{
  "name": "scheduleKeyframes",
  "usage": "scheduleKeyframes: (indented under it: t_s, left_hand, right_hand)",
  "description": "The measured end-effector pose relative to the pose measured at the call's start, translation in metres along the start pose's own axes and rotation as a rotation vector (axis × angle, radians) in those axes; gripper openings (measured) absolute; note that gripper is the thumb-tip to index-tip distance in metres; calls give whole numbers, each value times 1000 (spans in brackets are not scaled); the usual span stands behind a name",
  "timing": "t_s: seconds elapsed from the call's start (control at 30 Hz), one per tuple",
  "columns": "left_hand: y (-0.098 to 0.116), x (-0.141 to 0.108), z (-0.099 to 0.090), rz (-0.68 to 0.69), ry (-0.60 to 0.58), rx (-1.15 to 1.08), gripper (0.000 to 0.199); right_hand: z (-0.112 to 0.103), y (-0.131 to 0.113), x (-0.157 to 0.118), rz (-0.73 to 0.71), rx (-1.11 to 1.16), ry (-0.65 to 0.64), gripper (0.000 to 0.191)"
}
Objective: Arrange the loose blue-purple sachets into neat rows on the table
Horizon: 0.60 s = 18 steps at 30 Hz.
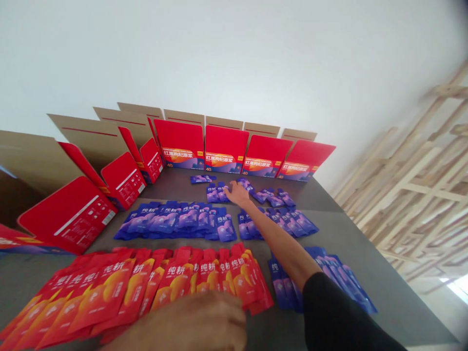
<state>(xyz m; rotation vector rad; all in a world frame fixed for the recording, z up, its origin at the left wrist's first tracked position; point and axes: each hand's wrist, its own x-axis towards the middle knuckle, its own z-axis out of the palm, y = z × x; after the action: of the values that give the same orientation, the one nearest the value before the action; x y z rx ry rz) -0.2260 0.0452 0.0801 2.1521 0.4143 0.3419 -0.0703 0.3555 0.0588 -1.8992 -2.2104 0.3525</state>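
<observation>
**Q:** Where is your right hand (237,194), and how does it stand?

**A:** At twelve o'clock: open, fingers spread over the blue sachets (215,194).

**Q:** Your left hand (190,324)?

**A:** At six o'clock: curled against the red sachets (127,287). You cannot tell whether it grips one.

**Q:** Handling note?

**A:** Press lightly, keeping neighbouring rows squared on the grey tabletop (365,273), below the upright red cartons (226,148) at twelve o'clock.
</observation>
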Motion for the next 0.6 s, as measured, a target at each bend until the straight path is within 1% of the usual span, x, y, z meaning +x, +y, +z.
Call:
scheduleKeyframes:
  t_s: [0.03,0.07,0.1,0.13,0.17,0.2,0.23,0.3,0.4,0.47,0.5,0.57,0.6]
  left_hand:
    - [-8,1,-28,-40,26,62,21]
    - [-18,5,-57,-144,38,245,25]
    - [-30,12,-85,-271,70,434,28]
    - [-43,21,-111,-334,111,507,29]
    - [-57,32,-133,-368,137,550,29]
    - [-71,43,-151,-396,151,589,34]
    - [-85,55,-164,-420,160,627,39]
    - [-112,78,-179,-462,164,698,42]
    - [-147,104,-188,-524,157,784,53]
    - [-166,115,-193,-563,150,820,62]
    - [-173,118,-196,-578,146,832,63]
    - [-186,123,-203,-595,129,842,60]
    - [-191,125,-207,-597,118,843,58]
  right_hand:
    - [-2,7,4,17,-1,58,55]
    - [-5,15,7,39,-16,103,53]
    - [-7,23,11,60,-38,121,53]
    - [-8,30,14,72,-62,111,54]
    - [-9,36,17,71,-84,80,55]
    - [-9,42,19,57,-104,41,55]
    - [-8,47,21,33,-121,8,53]
    - [-6,55,24,-23,-151,-35,48]
    - [-7,71,26,-94,-183,-45,55]
    - [-12,85,28,-161,-179,-46,62]
    - [-15,92,28,-203,-164,-48,64]
    - [-21,102,28,-269,-113,-51,60]
    - [-23,105,27,-268,-90,-40,54]
